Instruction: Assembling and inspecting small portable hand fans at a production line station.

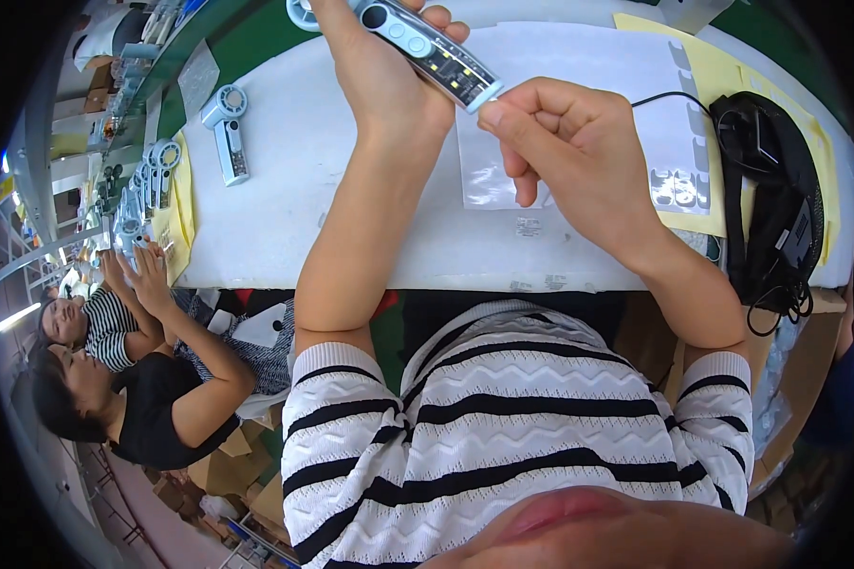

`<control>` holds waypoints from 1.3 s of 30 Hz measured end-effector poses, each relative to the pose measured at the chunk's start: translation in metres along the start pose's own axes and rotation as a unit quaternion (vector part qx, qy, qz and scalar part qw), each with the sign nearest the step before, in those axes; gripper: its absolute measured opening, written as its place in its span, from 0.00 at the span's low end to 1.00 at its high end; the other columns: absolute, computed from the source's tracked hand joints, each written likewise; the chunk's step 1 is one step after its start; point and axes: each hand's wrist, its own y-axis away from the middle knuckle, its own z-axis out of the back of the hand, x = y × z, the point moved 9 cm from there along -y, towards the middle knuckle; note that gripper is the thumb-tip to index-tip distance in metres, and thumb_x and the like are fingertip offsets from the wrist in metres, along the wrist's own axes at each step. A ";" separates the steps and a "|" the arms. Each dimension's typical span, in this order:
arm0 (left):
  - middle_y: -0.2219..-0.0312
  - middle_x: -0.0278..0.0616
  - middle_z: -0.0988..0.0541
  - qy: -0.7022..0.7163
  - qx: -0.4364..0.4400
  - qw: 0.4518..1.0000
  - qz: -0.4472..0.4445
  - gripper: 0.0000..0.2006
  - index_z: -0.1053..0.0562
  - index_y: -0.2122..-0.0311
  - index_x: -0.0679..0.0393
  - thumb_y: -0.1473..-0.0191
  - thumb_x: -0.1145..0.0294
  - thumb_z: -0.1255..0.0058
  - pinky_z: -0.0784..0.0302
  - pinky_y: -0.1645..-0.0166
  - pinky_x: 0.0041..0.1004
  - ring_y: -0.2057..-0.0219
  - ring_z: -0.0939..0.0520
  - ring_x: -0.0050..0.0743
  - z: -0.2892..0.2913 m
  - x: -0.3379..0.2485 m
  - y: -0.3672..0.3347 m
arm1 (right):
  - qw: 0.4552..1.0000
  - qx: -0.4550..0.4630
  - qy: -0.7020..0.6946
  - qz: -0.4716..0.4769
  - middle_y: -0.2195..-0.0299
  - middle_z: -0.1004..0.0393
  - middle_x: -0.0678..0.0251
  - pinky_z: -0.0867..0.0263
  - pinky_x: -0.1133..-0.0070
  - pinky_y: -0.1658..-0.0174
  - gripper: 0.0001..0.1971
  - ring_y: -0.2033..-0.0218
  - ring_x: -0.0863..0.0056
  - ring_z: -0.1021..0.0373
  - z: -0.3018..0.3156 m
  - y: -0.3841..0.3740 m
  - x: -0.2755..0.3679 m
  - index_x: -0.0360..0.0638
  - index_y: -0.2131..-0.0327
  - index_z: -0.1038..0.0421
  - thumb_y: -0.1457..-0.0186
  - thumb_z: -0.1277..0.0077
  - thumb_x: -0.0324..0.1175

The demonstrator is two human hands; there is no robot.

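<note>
My left hand (381, 66) grips a light-blue handheld fan (427, 47) by its handle, held above the white table (285, 190) near the top of the view. The fan's handle points down to the right, and small lit dots show on it. My right hand (565, 142) has its fingers curled, and its thumb and forefinger pinch the bottom end of the handle. Whether anything small lies between those fingertips is not visible.
A clear plastic sheet (489, 180) lies under my hands. Another fan (226, 128) lies at the left, with several more (147, 185) on a yellow sheet. A black bag with cords (773, 190) sits at the right. Two people (133, 370) work at the left.
</note>
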 end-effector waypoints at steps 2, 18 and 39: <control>0.78 0.37 0.26 -0.006 0.015 1.000 -0.020 0.23 0.33 0.59 0.58 0.44 0.45 0.54 0.25 0.74 0.21 0.82 0.25 0.24 -0.007 -0.008 0.004 | 1.000 0.002 -0.010 -0.005 0.85 0.33 0.70 0.43 0.91 0.83 0.08 0.87 0.86 0.41 -0.001 -0.001 -0.002 0.34 0.70 0.26 0.43 0.51 0.29; 0.63 0.50 0.25 -0.170 0.044 0.984 -0.034 0.18 0.35 0.52 0.67 0.43 0.67 0.51 0.24 0.56 0.30 0.61 0.21 0.38 -0.003 -0.040 -0.005 | 0.970 0.018 0.229 0.076 0.85 0.33 0.71 0.45 0.90 0.84 0.12 0.90 0.86 0.43 0.021 -0.014 0.022 0.34 0.66 0.25 0.42 0.53 0.34; 0.61 0.49 0.23 -0.576 0.405 0.710 0.017 0.39 0.36 0.46 0.67 0.59 0.53 0.35 0.26 0.58 0.32 0.64 0.21 0.41 -0.042 -0.024 0.174 | 0.938 -0.097 0.213 0.256 0.70 0.26 0.62 0.37 0.89 0.67 0.23 0.72 0.81 0.33 0.046 0.102 0.083 0.30 0.55 0.29 0.59 0.39 0.21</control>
